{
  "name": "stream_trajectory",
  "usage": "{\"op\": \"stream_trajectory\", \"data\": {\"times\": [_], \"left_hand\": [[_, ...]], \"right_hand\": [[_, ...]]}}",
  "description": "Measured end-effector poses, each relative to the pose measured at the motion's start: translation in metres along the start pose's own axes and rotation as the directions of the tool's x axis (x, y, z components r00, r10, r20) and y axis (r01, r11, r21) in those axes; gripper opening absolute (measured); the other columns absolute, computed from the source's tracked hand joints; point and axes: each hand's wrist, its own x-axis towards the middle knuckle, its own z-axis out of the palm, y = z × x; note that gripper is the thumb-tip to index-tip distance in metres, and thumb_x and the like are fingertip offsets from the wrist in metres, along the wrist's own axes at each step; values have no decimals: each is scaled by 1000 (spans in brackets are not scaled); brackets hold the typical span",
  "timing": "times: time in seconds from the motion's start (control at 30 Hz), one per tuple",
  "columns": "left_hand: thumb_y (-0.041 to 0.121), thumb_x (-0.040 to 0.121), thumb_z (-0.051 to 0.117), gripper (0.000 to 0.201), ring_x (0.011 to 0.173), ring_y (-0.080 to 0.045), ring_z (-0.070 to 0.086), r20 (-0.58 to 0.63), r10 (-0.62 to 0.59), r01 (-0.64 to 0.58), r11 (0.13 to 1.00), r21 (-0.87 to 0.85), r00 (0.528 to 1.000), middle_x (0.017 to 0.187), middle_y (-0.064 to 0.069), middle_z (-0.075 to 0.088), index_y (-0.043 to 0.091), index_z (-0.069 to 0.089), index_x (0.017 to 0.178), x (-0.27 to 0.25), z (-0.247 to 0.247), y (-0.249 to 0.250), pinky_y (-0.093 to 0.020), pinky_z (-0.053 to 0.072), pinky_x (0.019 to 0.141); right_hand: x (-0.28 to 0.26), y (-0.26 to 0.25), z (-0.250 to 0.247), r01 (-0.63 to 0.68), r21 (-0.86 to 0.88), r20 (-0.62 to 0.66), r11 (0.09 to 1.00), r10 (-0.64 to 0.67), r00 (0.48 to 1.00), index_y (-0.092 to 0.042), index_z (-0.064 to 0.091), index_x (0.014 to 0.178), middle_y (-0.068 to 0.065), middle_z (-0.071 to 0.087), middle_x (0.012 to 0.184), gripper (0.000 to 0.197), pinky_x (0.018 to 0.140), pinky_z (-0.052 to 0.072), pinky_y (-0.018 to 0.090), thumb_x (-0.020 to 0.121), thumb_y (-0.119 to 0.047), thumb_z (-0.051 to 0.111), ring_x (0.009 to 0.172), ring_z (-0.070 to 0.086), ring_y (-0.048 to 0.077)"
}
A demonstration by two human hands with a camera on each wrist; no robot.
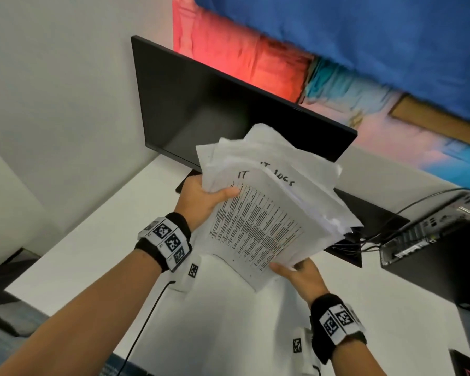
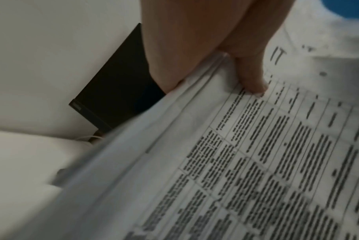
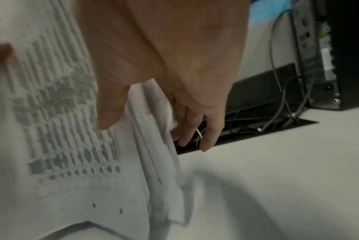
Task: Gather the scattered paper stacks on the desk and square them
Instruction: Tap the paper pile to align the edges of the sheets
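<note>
A thick, uneven stack of printed papers (image 1: 269, 202) hangs in the air above the white desk (image 1: 92, 245), sheets fanned and misaligned, with "IT" handwritten on the top sheets. My left hand (image 1: 204, 199) grips its left edge, thumb (image 2: 250, 76) on the printed top sheet (image 2: 256, 162), fingers hidden beneath. My right hand (image 1: 299, 272) pinches the stack's near right corner: thumb (image 3: 111, 107) on top of the papers (image 3: 61, 129), fingers (image 3: 207, 131) underneath.
A black monitor (image 1: 217, 104) stands right behind the stack. A cable slot with tangled wires (image 1: 350, 242) and a black computer case (image 1: 440, 240) lie to the right. A black cable (image 1: 147, 316) runs over the desk's near edge. White walls on the left.
</note>
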Motion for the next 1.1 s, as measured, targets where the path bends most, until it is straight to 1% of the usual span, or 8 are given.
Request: {"op": "stream_trajectory", "data": {"times": [0.1,0.17,0.27,0.37,0.53,0.67,0.83,1.1], "left_hand": [[7,81,79,18,87,-24,79,-43,-8,0,984,-179,999,94,-8,81,11,76,98,1,-7,12,-38,64,72],[4,84,75,27,96,-30,77,-52,-72,47,925,-378,996,106,-16,78,3,73,111,5,-13,13,-42,63,79],[9,92,66,42,117,-35,68,33,-181,168,805,-568,983,128,-21,69,0,61,133,8,-16,-1,-52,55,97],[18,99,57,47,131,-34,58,199,-260,327,713,-620,945,142,-20,59,6,52,144,2,-9,-27,-56,45,107],[36,92,59,43,116,-25,69,145,-276,308,756,-577,950,131,-12,69,14,67,128,-1,-35,-36,-44,55,99],[60,72,72,43,69,-13,76,170,-288,326,907,-268,942,85,-3,80,22,82,88,11,-90,-23,-24,61,61],[21,80,82,39,102,-19,76,309,-353,290,928,232,883,112,0,79,18,72,118,9,-88,-27,-33,59,87],[17,71,90,43,99,-26,76,5,-205,204,978,41,979,106,-10,79,7,76,109,-1,-47,-58,-51,60,89]], "right_hand": [[-2,12,1,-124,94,-40,988,128,991,-15,32,155,3,51,145,133,112,40,42,44,-53,95,137,48,24],[-5,20,1,-157,284,-15,946,168,986,-11,44,146,2,61,138,104,106,45,40,59,-39,93,129,58,22],[-5,17,1,-102,701,39,706,104,994,-10,57,134,13,66,136,60,111,43,48,78,-23,74,129,59,30],[-2,7,-4,-52,821,21,569,62,998,-13,51,147,15,62,141,59,105,44,52,90,-22,63,132,57,31],[-4,4,-32,23,662,-170,749,120,978,-13,70,118,11,75,121,46,98,52,53,74,-22,78,116,69,30],[-15,-2,-60,54,598,-184,799,71,980,-1,65,126,6,80,107,35,79,62,35,91,-4,65,98,76,20],[-20,-7,-73,64,568,-148,820,26,989,-3,66,122,11,77,114,30,77,62,32,94,5,56,99,76,20],[-30,-24,-58,261,405,-275,876,-156,949,-10,68,123,3,80,107,46,74,61,24,78,-5,75,94,77,14]]}}
